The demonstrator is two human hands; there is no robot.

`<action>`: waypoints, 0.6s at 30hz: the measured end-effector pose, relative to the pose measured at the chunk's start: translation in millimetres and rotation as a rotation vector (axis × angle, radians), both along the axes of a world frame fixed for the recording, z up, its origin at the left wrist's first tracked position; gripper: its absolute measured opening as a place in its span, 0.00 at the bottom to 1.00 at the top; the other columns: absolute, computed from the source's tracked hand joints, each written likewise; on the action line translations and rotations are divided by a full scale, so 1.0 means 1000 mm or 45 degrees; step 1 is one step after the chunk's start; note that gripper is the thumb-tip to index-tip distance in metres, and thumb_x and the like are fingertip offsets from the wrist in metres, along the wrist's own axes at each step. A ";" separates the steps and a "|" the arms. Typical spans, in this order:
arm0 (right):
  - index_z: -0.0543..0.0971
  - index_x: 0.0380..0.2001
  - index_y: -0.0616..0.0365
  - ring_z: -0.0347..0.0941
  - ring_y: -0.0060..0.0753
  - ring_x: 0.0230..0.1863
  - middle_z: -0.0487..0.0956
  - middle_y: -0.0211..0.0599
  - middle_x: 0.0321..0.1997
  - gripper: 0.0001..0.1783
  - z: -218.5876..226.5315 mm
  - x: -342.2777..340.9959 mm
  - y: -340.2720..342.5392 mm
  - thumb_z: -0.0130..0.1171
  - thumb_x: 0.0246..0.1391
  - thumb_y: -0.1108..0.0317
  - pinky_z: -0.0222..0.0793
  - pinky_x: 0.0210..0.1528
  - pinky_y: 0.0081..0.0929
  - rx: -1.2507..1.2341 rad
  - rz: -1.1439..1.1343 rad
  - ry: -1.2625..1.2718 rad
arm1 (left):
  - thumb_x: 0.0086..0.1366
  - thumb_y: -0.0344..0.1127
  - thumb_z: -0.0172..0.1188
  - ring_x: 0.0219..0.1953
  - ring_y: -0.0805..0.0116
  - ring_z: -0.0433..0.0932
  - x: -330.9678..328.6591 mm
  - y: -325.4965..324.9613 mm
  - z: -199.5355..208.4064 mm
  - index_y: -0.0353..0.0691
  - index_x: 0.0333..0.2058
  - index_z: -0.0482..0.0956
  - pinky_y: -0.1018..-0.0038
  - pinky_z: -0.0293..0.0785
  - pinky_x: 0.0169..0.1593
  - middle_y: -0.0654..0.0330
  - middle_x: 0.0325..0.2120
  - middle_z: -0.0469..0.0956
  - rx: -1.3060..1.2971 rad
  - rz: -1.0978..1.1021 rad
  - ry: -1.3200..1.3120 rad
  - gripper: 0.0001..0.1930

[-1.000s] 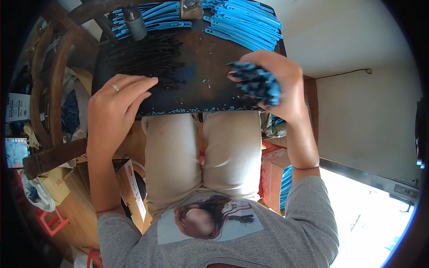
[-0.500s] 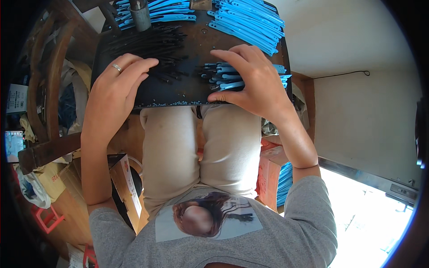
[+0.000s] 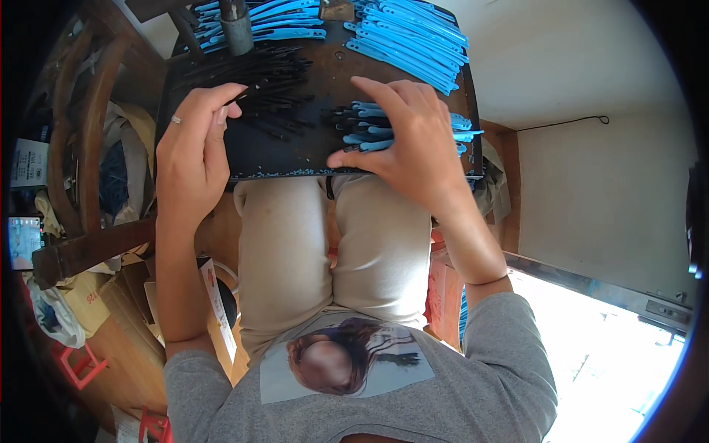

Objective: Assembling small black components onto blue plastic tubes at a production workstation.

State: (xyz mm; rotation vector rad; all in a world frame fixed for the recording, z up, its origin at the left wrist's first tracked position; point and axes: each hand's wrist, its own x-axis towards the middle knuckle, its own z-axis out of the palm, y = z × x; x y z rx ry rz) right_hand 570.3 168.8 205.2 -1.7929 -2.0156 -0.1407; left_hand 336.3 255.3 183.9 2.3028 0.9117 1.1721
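My left hand (image 3: 193, 144), with a ring on one finger, is at the left edge of a pile of thin black strips (image 3: 277, 74). Its fingers are bent and drawn together; whatever they hold, if anything, blends into the dark pile. My right hand (image 3: 417, 136) has thumb and forefinger spread wide over a stack of blue strips with black pieces at their left ends (image 3: 369, 138). The palm hides part of that stack. Both hands are above a dark tabletop (image 3: 317, 159).
Blue strips with holed ends (image 3: 406, 44) lie at the far right, more blue strips (image 3: 288, 22) at the far left. A metal post (image 3: 236, 35) rises there beside a small block (image 3: 337, 9). A wooden chair frame (image 3: 92, 111) borders the left; cardboard boxes (image 3: 136, 299) lie below.
My left hand has moved slightly right and its fingers have drawn closer together. My right hand has shifted a little left, still spread over the stack.
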 end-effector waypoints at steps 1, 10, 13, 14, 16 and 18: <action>0.74 0.55 0.49 0.71 0.45 0.44 0.76 0.39 0.39 0.44 0.003 0.003 -0.003 0.75 0.30 0.47 0.66 0.49 0.39 0.026 0.008 -0.054 | 0.66 0.20 0.48 0.31 0.66 0.77 -0.001 -0.001 -0.001 0.36 0.44 0.77 0.76 0.72 0.32 0.56 0.32 0.76 0.004 0.002 0.003 0.12; 0.74 0.55 0.49 0.72 0.46 0.45 0.77 0.41 0.43 0.42 0.000 0.010 -0.006 0.72 0.35 0.45 0.67 0.48 0.39 -0.083 0.006 0.020 | 0.68 0.22 0.46 0.31 0.71 0.75 -0.003 0.001 -0.009 0.33 0.46 0.74 0.77 0.72 0.38 0.57 0.31 0.78 0.081 0.010 -0.092 0.11; 0.76 0.53 0.51 0.72 0.46 0.45 0.77 0.41 0.44 0.38 0.000 0.005 -0.007 0.71 0.38 0.46 0.68 0.47 0.38 -0.070 -0.075 -0.021 | 0.66 0.21 0.48 0.30 0.68 0.77 -0.001 0.004 -0.009 0.34 0.45 0.76 0.76 0.75 0.36 0.56 0.30 0.79 0.123 0.018 -0.120 0.11; 0.76 0.53 0.51 0.72 0.46 0.45 0.77 0.41 0.44 0.38 -0.001 0.006 -0.007 0.71 0.38 0.46 0.68 0.47 0.38 -0.069 -0.076 -0.018 | 0.66 0.21 0.49 0.30 0.68 0.78 -0.001 0.005 -0.010 0.34 0.45 0.76 0.76 0.75 0.36 0.56 0.30 0.79 0.136 0.019 -0.126 0.11; 0.77 0.51 0.53 0.73 0.46 0.44 0.78 0.41 0.42 0.33 0.000 0.008 -0.007 0.69 0.43 0.48 0.68 0.46 0.36 0.112 0.009 0.008 | 0.66 0.21 0.49 0.30 0.68 0.78 -0.002 0.005 -0.011 0.34 0.45 0.76 0.76 0.75 0.36 0.57 0.30 0.79 0.152 0.019 -0.128 0.11; 0.77 0.50 0.55 0.73 0.45 0.44 0.78 0.42 0.41 0.32 0.007 0.016 -0.009 0.69 0.44 0.49 0.68 0.46 0.35 0.111 0.003 0.071 | 0.66 0.21 0.49 0.31 0.68 0.79 -0.002 0.004 -0.013 0.34 0.45 0.76 0.76 0.75 0.37 0.56 0.31 0.80 0.150 0.045 -0.152 0.11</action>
